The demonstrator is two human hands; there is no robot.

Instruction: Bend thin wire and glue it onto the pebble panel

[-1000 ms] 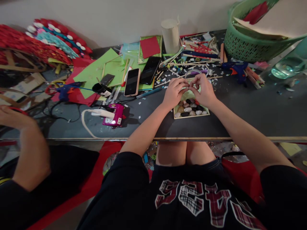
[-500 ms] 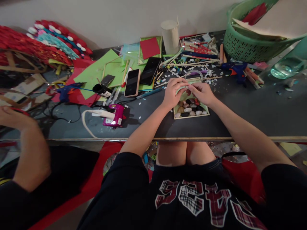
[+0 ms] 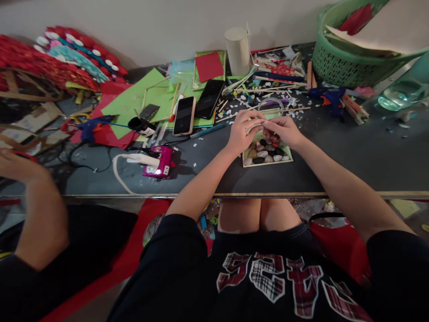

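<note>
Above a shallow green tray with a pale rim [image 3: 268, 164], my left hand [image 3: 244, 129] and my right hand [image 3: 284, 131] meet at the fingertips. Both are closed in a pinch; whatever sits between the fingers is too small and covered to name. Smooth pebbles [image 3: 262, 154] in white, black, brown and red lie in the near part of the tray. My hands hide its far part. Just behind them, a clear ring-shaped band [image 3: 271, 105] rests among paper scraps.
Two phones [image 3: 184, 116], a pink power adapter [image 3: 157, 162] with cords, and green paper [image 3: 134, 100] lie left. A blue glue gun [image 3: 330, 99], a green basket [image 3: 348, 62] and a water bottle [image 3: 395, 96] stand right. A co-worker's arm [image 3: 42, 210] reaches in at far left.
My fingers shift slightly at the pinch, and both hands stay over the tray. The co-worker's arm at the left moves a little. The pebbles stay put.
</note>
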